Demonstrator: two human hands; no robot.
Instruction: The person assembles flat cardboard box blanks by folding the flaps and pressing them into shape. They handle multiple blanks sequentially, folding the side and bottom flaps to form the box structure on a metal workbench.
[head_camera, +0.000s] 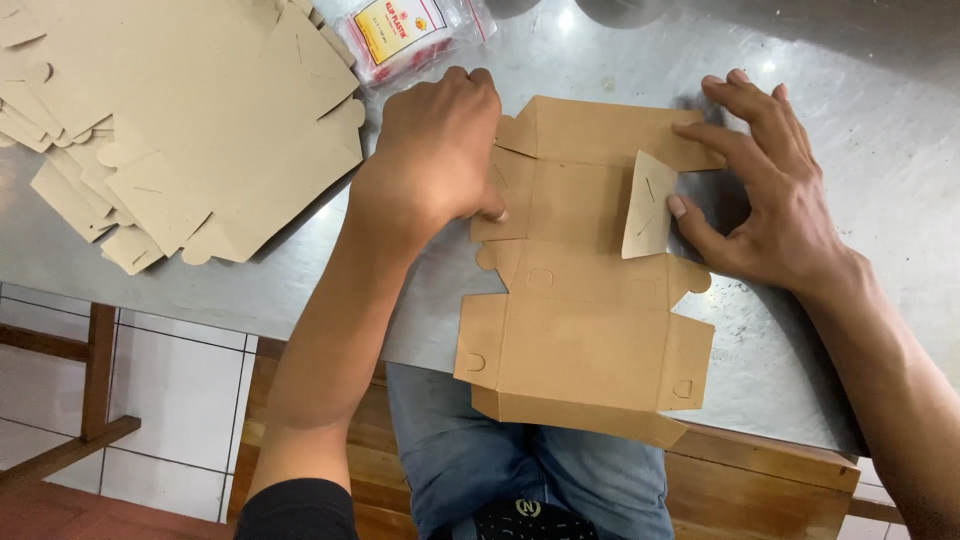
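A flat brown cardboard box blank (585, 330) lies on the steel table (880, 120), its near end hanging over the table's front edge. My left hand (440, 140) presses with curled fingers on the blank's left side flap. My right hand (770, 180) has its fingers spread on the right side; its thumb pushes a small side flap (648, 205) up so it stands tilted. The far panel of the blank is creased between both hands.
A loose stack of unfolded brown box blanks (190, 110) fills the table's far left. A clear plastic packet with a yellow and red label (410, 30) lies beyond my left hand. Below the table edge are a wooden bench (760, 490), my jeans and white floor tiles.
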